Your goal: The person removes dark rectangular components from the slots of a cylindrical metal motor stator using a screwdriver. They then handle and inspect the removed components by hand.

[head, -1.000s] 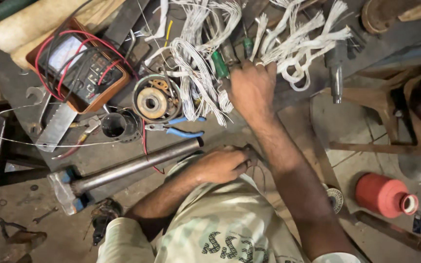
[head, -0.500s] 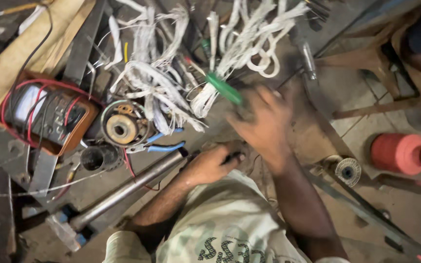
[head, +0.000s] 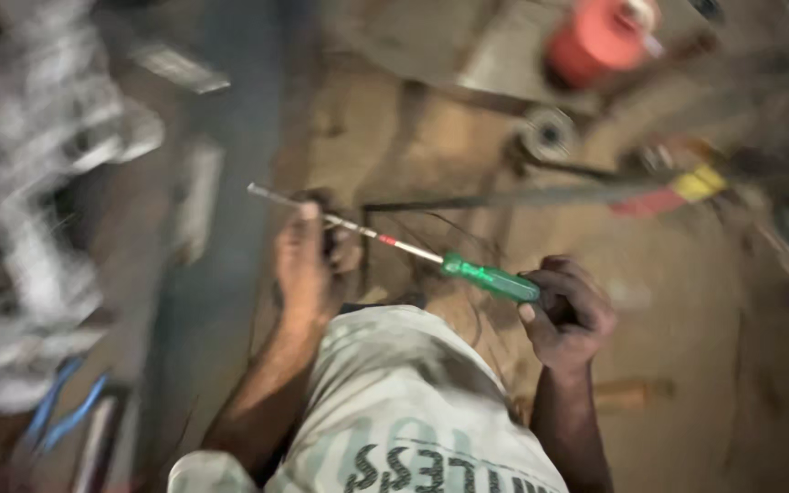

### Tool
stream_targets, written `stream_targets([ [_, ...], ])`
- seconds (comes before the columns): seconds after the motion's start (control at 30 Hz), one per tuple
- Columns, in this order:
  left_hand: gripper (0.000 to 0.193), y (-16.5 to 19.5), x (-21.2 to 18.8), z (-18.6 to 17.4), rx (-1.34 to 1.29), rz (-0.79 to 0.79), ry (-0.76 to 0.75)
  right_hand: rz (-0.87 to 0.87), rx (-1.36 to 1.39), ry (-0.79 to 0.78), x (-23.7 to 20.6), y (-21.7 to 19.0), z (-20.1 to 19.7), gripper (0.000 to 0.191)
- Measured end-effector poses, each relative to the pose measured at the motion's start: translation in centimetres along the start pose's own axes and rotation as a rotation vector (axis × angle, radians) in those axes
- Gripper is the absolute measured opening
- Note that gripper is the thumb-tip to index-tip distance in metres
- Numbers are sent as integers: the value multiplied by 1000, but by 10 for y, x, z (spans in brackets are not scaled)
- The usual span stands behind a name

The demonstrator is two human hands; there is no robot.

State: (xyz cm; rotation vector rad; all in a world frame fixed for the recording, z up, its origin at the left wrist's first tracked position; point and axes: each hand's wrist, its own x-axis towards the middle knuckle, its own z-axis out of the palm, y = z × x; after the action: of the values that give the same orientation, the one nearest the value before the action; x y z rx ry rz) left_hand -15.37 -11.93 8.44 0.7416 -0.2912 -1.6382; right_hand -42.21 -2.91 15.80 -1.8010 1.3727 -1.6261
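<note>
The whole view is blurred by motion. My right hand (head: 570,318) grips the green handle of a screwdriver (head: 490,278). Its thin metal shaft runs up and to the left, across my left hand (head: 306,260), and the tip ends just past the fingers. My left hand is closed around a small dark part (head: 344,245) held above my lap, with thin dark wires looping off it. My pale printed shirt (head: 404,411) fills the bottom middle.
A red spool (head: 600,36) stands at the top right, with a round metal wheel (head: 548,135) below it. A long dark bar (head: 504,196) lies across the floor towards a yellow and red tool (head: 687,187). White wire bundles (head: 20,183) and blue-handled pliers (head: 66,415) are on the left.
My right hand took the green screwdriver from among the white wires and brought it down towards my left hand. The view has swung to the right and blurred.
</note>
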Motion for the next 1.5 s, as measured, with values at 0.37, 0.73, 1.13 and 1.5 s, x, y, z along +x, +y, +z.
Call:
stream_targets([
  [0.37, 34, -165, -17, 123, 238, -278, -621, 165, 145, 654, -138, 13, -181, 47],
  [0.73, 35, -76, -18, 88, 619, 151, -412, 666, 151, -236, -58, 98, -144, 34],
  [1.13, 32, 111, -65, -70, 855, 413, 297, 623, 562, -587, 89, 59, 164, 28],
  [1.5, 32, 149, -31, -111, 870, 577, 112, 27, 152, -900, 194, 21, 391, 41],
])
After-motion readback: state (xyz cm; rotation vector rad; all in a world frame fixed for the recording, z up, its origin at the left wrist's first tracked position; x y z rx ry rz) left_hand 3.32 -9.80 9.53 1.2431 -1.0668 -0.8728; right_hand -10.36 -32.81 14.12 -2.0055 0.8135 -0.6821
